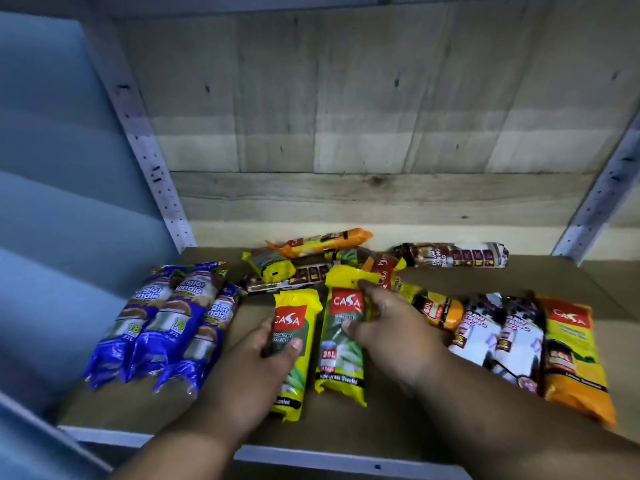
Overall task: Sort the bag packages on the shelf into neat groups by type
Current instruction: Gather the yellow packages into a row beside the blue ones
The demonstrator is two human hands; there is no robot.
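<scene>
Two yellow Casa packs lie side by side at the shelf's front middle. My left hand (266,358) grips the left yellow pack (294,317), thumb over its face. My right hand (388,327) grips the right yellow pack (341,368) near its top. Three blue singlet-handle packs (162,327) lie in a row to the left. Two white draw-string packs (498,337) and an orange Casa pack (571,355) lie in a row to the right. A mixed heap of packs (311,261) sits behind the yellow ones.
A lone draw-string pack (453,254) lies at the back right. A small orange pack (440,310) sits just right of my right hand. The brown shelf board (554,282) ends at a metal front edge (311,455). Perforated uprights (152,174) stand at both back corners.
</scene>
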